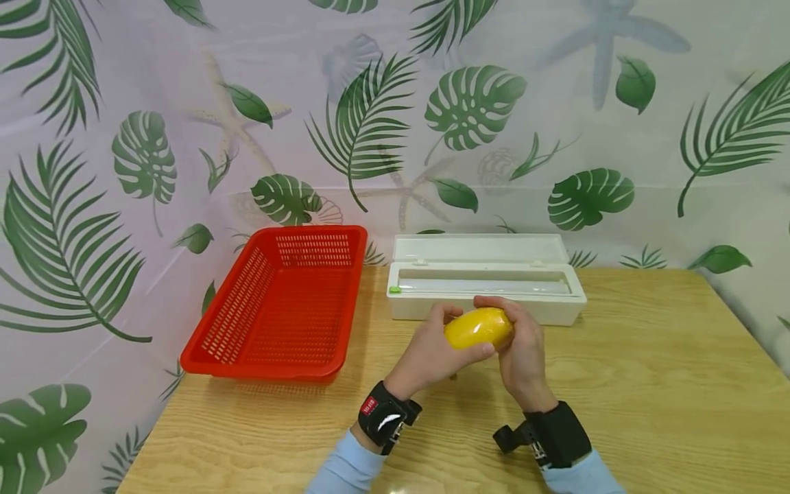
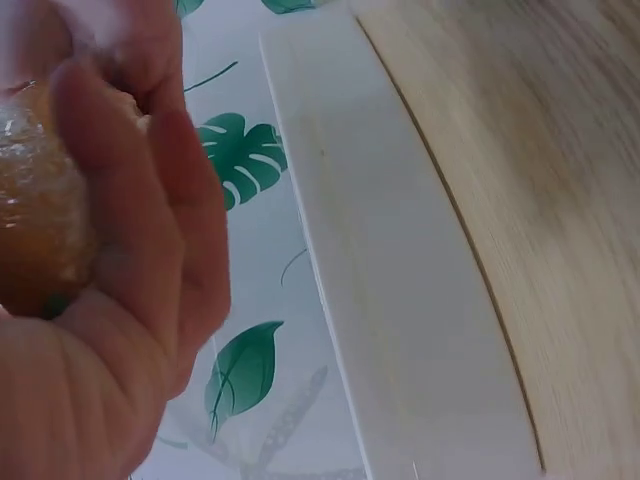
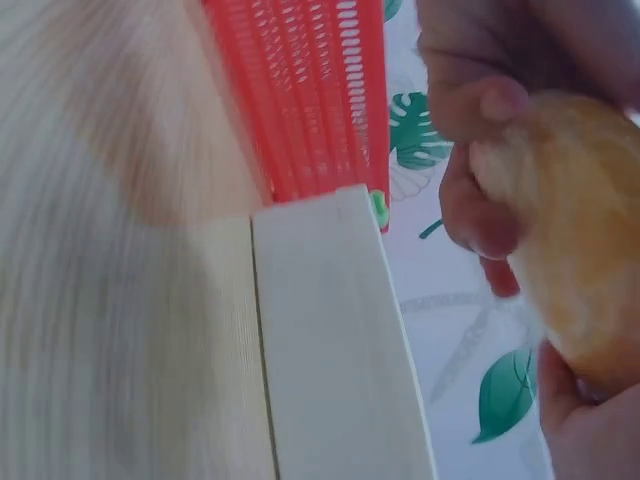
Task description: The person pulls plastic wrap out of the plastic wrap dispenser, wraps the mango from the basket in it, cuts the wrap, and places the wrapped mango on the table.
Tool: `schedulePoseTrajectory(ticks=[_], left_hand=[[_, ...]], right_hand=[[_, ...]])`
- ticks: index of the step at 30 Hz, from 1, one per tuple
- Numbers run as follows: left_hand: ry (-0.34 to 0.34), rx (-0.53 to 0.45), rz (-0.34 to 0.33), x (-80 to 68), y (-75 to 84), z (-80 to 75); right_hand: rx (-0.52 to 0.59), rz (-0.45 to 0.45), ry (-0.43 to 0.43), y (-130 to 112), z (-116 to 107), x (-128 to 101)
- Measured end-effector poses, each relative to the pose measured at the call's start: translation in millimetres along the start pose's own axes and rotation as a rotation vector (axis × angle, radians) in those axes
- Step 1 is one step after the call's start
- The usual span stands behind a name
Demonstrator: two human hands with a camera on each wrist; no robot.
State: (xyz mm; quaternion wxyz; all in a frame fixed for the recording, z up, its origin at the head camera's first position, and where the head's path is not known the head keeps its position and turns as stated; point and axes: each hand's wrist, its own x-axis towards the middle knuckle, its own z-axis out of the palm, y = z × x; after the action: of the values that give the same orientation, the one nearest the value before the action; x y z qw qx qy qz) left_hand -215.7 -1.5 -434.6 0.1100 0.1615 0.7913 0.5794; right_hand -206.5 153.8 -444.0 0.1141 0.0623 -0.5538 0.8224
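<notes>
A yellow, mango-shaped fruit (image 1: 478,328) is held up above the table between both hands. Shiny clear film wraps its skin, with creases showing in the left wrist view. My left hand (image 1: 428,355) grips one end, its thumb along the near side. At the other end, the curled fingers of my right hand (image 1: 524,350) hold the fruit. Just behind the hands stands a white cling film dispenser (image 1: 487,310), its lid (image 1: 481,248) raised. Inside lies a pale film roll (image 1: 484,285), and a green slide cutter (image 1: 395,290) sits at the left end.
A red perforated plastic basket (image 1: 265,371) stands on the left of the wooden table (image 1: 666,384), near the dispenser. A leaf-patterned cloth (image 1: 395,158) hangs along the back and left sides.
</notes>
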Motion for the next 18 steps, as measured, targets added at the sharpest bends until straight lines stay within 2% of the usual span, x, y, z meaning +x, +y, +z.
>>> schedulePoseTrajectory(ticks=[3, 7, 12, 18], left_hand=[[0.016, 0.047, 0.032, 0.2, -0.8, -4.5], [0.011, 0.149, 0.092, -0.5, -0.9, -12.3], [-0.093, 0.245, 0.191, 0.6, -2.9, -20.9], [-0.209, 0.360, 0.297, -1.1, -5.6, -27.6]], right_hand=[[-0.179, 0.026, -0.084, -2, -7, 1], [-0.414, 0.084, -0.261, -8, -20, 2], [-0.552, 0.093, -0.480, -15, -38, 3], [-0.696, 0.029, -0.642, -16, -49, 0]])
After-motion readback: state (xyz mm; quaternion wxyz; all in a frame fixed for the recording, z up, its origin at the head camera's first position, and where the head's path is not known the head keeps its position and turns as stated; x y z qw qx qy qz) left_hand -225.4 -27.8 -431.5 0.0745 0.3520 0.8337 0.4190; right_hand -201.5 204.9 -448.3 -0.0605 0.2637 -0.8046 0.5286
